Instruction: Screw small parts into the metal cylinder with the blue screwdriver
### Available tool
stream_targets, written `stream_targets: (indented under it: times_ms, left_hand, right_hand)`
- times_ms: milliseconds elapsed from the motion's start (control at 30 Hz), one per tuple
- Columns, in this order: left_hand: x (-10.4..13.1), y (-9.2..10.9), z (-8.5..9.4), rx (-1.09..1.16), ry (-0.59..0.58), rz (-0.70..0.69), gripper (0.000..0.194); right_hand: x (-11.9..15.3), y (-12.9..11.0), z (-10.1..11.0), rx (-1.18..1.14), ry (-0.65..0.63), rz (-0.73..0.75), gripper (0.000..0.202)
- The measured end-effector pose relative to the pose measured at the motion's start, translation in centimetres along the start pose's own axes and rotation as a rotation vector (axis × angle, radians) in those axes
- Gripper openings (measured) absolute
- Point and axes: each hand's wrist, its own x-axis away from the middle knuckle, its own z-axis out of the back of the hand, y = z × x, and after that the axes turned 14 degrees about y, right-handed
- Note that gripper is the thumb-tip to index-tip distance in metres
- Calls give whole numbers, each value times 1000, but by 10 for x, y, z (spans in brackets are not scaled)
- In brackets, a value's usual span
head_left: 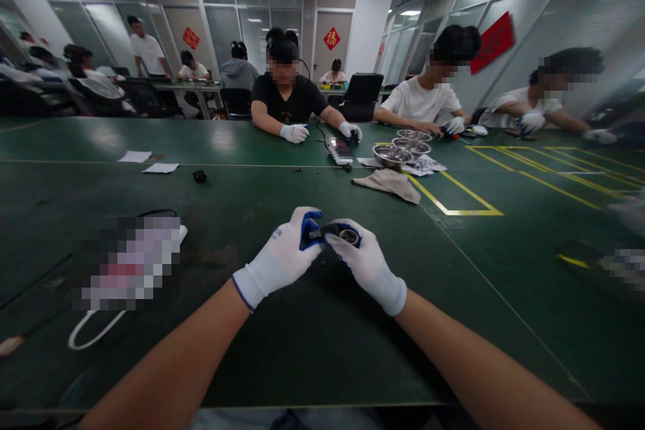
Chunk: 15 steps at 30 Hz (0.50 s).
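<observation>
Both my hands wear white gloves with blue palms and meet above the green table, near the middle of the head view. My left hand (291,246) is closed around a small dark part with a metallic bit showing at its end. In my right hand (363,256) is a black object with a round, silver-rimmed opening (349,236), gripped between thumb and fingers. The two pieces come close together between my hands; whether they are joined I cannot tell. A tiny ring-like piece (323,263) lies on the table just below.
A blurred-out item with a white strap (95,336) lies left on the green table (226,363). Ahead are a small black part (200,177), white papers (161,168), a beige cloth (388,185) and metal bowls (393,154). Gloved people sit across the table.
</observation>
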Motion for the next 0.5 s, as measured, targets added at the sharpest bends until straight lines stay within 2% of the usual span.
stream_targets:
  times_ms: [133,200,267,333,367,433,500]
  left_hand:
    - [-6,1,7,57,-49,33,16]
    - [-7,0,6,105,-77,112,28]
    - [-6,0,3,184,-101,254,44]
    - [-5,1,1,264,-98,368,47]
    - [-4,3,1,297,-86,377,42]
    - [-4,6,2,317,-39,308,27]
    - [-3,9,4,270,-3,203,28]
  right_hand:
    - [-6,3,2,-76,10,-40,41]
    - [-6,3,1,-106,14,-46,40]
    - [-5,1,0,-113,12,-55,40]
    - [-3,-1,-1,-115,22,-75,40]
    - [-2,-2,-1,-119,32,-90,42]
    - [-3,-2,-1,-132,52,-116,45]
    - [-4,0,0,-144,63,-122,48]
